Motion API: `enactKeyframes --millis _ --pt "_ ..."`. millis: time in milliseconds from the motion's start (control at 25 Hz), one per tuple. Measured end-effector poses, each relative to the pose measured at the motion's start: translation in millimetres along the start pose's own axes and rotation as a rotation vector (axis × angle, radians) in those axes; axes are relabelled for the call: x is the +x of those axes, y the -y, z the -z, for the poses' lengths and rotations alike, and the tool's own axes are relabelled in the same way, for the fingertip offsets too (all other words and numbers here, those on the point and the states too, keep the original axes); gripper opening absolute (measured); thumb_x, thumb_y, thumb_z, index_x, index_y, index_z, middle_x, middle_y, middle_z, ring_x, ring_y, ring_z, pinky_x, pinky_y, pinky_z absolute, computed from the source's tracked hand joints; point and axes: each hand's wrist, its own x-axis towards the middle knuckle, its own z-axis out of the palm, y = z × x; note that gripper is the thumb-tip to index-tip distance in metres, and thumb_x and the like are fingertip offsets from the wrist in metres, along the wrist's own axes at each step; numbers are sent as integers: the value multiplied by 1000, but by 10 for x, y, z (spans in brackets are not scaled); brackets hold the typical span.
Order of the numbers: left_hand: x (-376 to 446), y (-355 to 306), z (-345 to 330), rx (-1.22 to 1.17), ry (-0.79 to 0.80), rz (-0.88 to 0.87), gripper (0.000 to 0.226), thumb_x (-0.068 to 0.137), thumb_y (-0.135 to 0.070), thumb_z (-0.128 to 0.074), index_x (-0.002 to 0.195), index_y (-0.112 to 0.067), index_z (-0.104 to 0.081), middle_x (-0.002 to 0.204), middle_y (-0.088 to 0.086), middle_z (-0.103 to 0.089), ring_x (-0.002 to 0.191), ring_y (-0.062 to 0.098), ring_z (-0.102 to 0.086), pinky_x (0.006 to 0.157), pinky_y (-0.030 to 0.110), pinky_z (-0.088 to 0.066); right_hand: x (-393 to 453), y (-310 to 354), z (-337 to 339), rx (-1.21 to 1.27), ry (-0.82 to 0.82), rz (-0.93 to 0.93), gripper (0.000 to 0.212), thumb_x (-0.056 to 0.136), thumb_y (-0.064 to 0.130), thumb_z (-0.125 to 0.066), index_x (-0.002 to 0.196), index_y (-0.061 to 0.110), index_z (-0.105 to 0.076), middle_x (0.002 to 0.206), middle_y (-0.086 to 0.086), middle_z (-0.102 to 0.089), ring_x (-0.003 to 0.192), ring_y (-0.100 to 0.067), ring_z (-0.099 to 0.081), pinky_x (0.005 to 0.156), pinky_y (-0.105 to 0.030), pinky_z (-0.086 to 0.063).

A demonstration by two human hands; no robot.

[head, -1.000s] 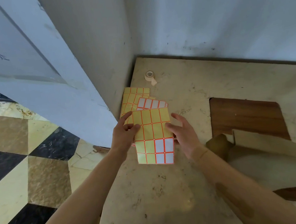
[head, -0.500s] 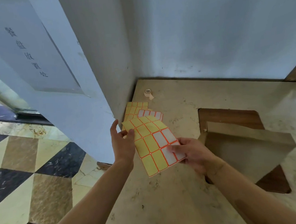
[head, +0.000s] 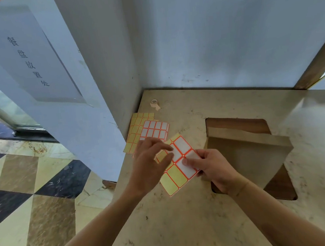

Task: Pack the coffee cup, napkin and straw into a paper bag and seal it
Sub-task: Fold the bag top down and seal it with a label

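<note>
- Over the marble counter (head: pixel 187 229), near its corner against the wall, the right hand (head: pixel 214 168) pinches the lower edge of a label sheet (head: pixel 178 166), thumb on top, so the sheet stays steady and tilted up toward the person
- Left hand (head: pixel 151 163) comes over the sheet's upper left part, fingertips curled against one of its labels; I judge it is picking at a sticker to peel it, though whether a label is already lifted is too blurred to tell
- Brown paper bag (head: pixel 248 154) lies flat just beside the right hand, over a wooden recess (head: pixel 237 124) in the counter, close at hand for the sticker that would seal it; cup, napkin and straw are not visible, so I cannot tell if they are inside
- Spare label sheets (head: pixel 150 130) lie fanned behind the hands, with a small tape roll (head: pixel 154 103) beyond them by the wall
- Compared with half a second ago, the left hand has shifted from the sheet's left edge onto its face, and the sheet has swung closer to the bag
</note>
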Motion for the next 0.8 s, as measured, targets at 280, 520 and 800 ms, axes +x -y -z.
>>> enactKeyframes --millis 280,520,800 --pt "-53 -213 8 3 115 -101 21 81 -38 -74 96 -23 -71 91 -11 -68 82 2 -55 69 24 -50 -98 52 71 46 11 83 8 84 24 -71 81 24 -78 89 -3 -77 83 -23 -73 79 -35 -58" --pt "-12 -267 29 3 147 -77 15 82 -35 -74 92 -25 -72 81 -22 -62 87 0 -57 69 7 -44 -105 59 108 -46 20 145 11 86 22 -68 89 15 -76 86 -5 -75 76 -20 -63 70 -31 -49" --pt "23 -260 35 -58 198 -16 10 82 -31 -74 89 -24 -73 76 -29 -60 82 -12 -58 66 1 -40 -71 105 139 -109 44 226 9 85 17 -69 90 19 -77 90 1 -76 86 -16 -72 78 -26 -57"
